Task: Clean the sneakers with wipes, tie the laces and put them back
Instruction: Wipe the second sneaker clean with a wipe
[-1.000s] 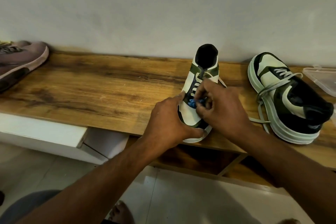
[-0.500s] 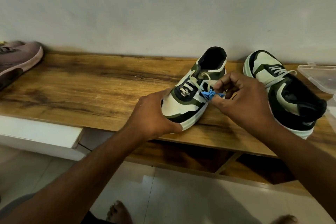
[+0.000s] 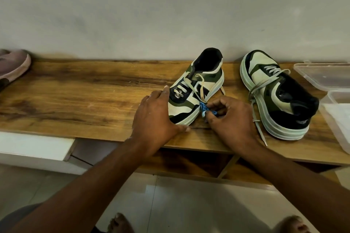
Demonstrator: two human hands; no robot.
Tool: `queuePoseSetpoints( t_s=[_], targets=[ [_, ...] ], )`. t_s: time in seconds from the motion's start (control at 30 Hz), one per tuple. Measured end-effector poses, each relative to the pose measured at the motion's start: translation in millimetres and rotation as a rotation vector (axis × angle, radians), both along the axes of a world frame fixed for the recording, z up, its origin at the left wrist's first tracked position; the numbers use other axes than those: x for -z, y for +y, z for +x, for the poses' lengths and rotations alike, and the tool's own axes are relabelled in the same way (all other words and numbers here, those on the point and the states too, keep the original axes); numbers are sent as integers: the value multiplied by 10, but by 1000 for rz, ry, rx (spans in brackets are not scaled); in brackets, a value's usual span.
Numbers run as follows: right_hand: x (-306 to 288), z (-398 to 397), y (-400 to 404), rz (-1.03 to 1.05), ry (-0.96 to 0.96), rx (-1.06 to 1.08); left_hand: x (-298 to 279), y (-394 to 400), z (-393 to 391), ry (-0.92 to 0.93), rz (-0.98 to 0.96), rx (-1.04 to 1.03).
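- Landmark here is the near sneaker (image 3: 197, 91), the green/cream/black one sitting on the wooden desk (image 3: 85, 96) with its toe pointing toward the camera and a bit left, heel opening toward the wall.
- Left hand (image 3: 157, 117) cups the toe end of that sneaker: fingers run along its left side, thumb tucked under the front of the sole. So that grip is wrapped on the shoe, steadying it.
- Right hand (image 3: 233, 117) is just to the right of the sneaker's toe, grip closed in a pinch on a small scrunched blue wipe (image 3: 205, 108), which touches the lower right edge of the shoe by the sole.
- The sneaker's cream laces (image 3: 198, 85) are loose, draped over its right side, one end trailing onto the desk behind it.
- The second sneaker (image 3: 276, 94) stands to the right of the first, well clear of it, turned the other way: toe to the wall, heel toward the camera. Its laces are undone too, one hanging down to the desk edge.
- Further right of that, a clear plastic box (image 3: 325, 75) at the frame edge.
- Way off to the left of the near sneaker, a pinkish shoe (image 3: 13, 64) pokes into view.
- Below the desk: pale floor tiles and the person's bare toes.
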State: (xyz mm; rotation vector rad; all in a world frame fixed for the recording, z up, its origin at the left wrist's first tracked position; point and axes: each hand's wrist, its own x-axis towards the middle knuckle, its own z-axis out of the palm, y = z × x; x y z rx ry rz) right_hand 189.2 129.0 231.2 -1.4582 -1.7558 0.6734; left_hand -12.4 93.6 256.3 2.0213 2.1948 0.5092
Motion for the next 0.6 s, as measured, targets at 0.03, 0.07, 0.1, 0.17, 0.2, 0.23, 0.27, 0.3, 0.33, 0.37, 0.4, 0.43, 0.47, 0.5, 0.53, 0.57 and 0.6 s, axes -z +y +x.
queuePoseSetpoints(
  t_s=[0.03,0.07,0.1,0.17,0.2,0.23,0.27,0.3,0.33,0.37,0.4,0.43,0.47,0.5,0.53,0.57,0.6],
  targets=[
    [5,-2,8,-16,21,1,2,14,1,3,-7,2],
    [14,-11,13,-29,38,3,1,23,-2,3,-9,7],
    [30,-28,17,-36,53,6,-3,27,-12,1,-6,12],
    [66,-59,23,-51,105,21,-14,34,-30,-8,0,17],
    [80,-75,19,-65,138,27,-23,37,-33,-10,1,21],
    [88,-95,2,-75,157,28,-32,36,-37,-9,0,26],
    [95,-120,-32,-70,156,22,-38,32,-41,-8,-1,32],
    [103,-147,-72,-46,144,14,-48,36,-46,-7,-1,39],
    [113,-176,-117,-15,134,3,-60,34,-55,-14,4,45],
    [125,-204,-161,12,133,-8,-70,35,-71,-33,15,50],
    [139,-228,-206,29,137,-21,-86,37,-90,-62,30,51],
    [155,-251,-248,39,142,-37,-103,46,-109,-98,46,48],
    [169,-275,-290,50,148,-57,-118,53,-130,-135,56,40],
    [182,-299,-331,66,148,-77,-137,60,-145,-170,58,33],
    [187,-323,-371,83,140,-100,-155,62,-152,-195,53,30],
    [184,-345,-404,96,125,-120,-168,61,-152,-206,48,33],
    [176,-360,-425,100,110,-133,-172,60,-147,-205,49,40]
  ],
)
